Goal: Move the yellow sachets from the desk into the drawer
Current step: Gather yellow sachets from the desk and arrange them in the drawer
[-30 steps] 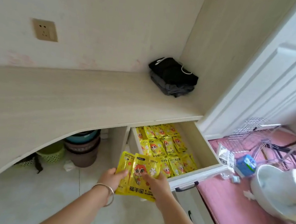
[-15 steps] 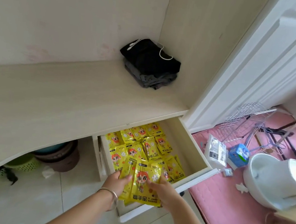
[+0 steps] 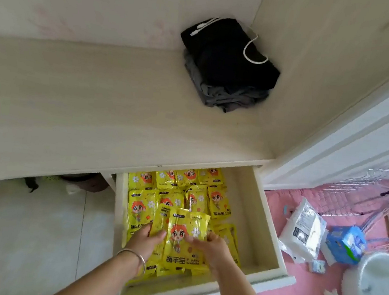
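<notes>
From the head camera, the drawer (image 3: 268, 234) is pulled out from under the pale wooden desk (image 3: 94, 114). It is a smooth cream box, and shiny yellow sachets (image 3: 177, 194) fill it — flat, crinkly packets lying in rows. Both hands are inside the drawer, near its front wall. The left hand (image 3: 145, 238) and right hand (image 3: 212, 245) hold a small stack of sachets (image 3: 185, 235) by its two sides, fingers curled around the edges. The top packet lies flat, its long side running front to back. It shows a red-haired cartoon face and the words "HAND WARMER". Behind the drawer, folded black and grey clothes (image 3: 226, 69) sit on the desk.
</notes>
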